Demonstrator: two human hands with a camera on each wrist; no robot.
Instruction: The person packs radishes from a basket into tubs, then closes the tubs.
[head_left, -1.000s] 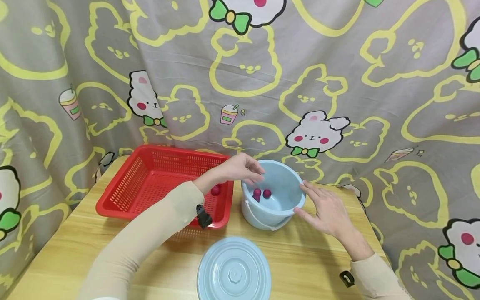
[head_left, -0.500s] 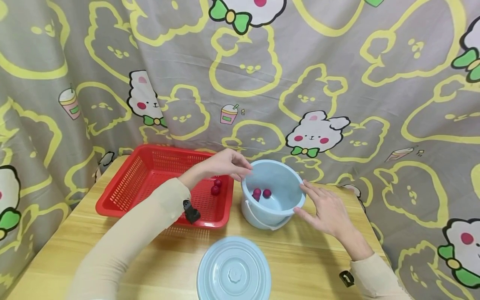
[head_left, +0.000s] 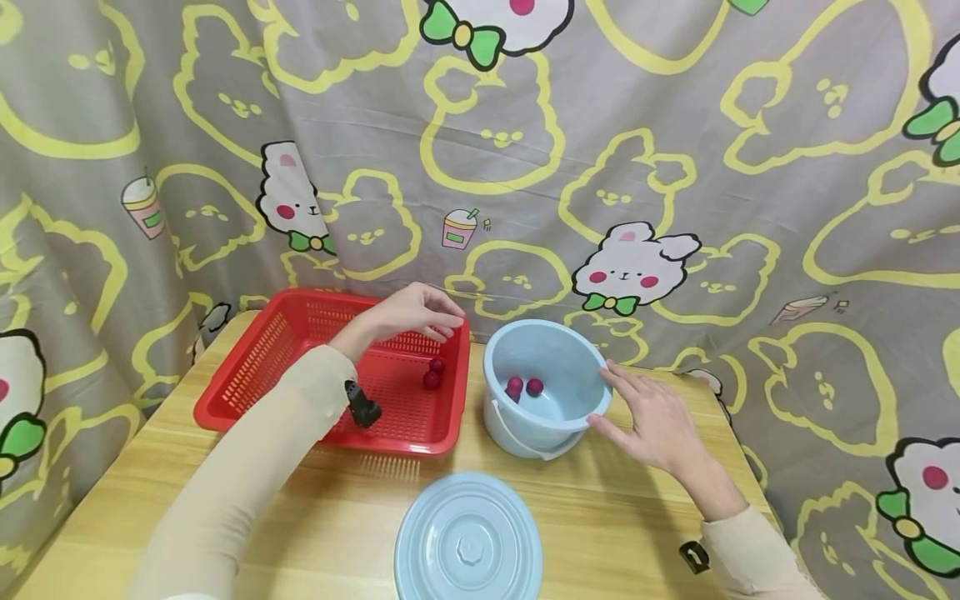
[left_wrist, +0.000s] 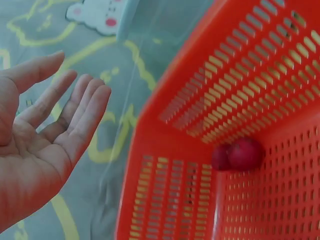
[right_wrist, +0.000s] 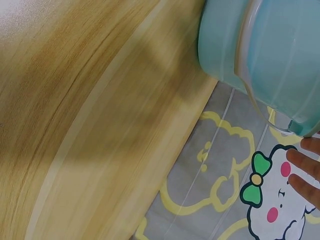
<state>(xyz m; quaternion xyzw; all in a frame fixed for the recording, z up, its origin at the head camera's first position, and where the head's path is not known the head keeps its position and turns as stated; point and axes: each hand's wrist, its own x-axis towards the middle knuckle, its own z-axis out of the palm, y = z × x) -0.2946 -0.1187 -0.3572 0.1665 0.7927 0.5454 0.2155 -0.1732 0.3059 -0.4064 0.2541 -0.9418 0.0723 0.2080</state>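
Observation:
My left hand [head_left: 417, 312] hovers over the back right part of the red basket [head_left: 238, 360], empty, its fingers loosely bent; the left wrist view shows the bare palm of this hand [left_wrist: 55, 130]. Two dark red balls [head_left: 431, 380] lie at the basket's right end, also seen in the left wrist view as balls [left_wrist: 246, 154] touching. My right hand [head_left: 660, 421] rests its fingertips and thumb on the right rim of the light blue bucket [head_left: 547, 425]. Inside the bucket are several red balls [head_left: 535, 387]. In the right wrist view, fingers [right_wrist: 305, 167] show beside the bucket [right_wrist: 280, 55].
A round blue lid [head_left: 469, 533] lies on the wooden table [head_left: 337, 533] in front of the bucket and basket. Behind the table hangs a grey patterned curtain [head_left: 525, 108]. The basket and bucket stand side by side with a narrow gap between them.
My left hand has moved left, away from over the bucket to above the basket, uncovering the two balls there. The right hand and the bucket have stayed in place.

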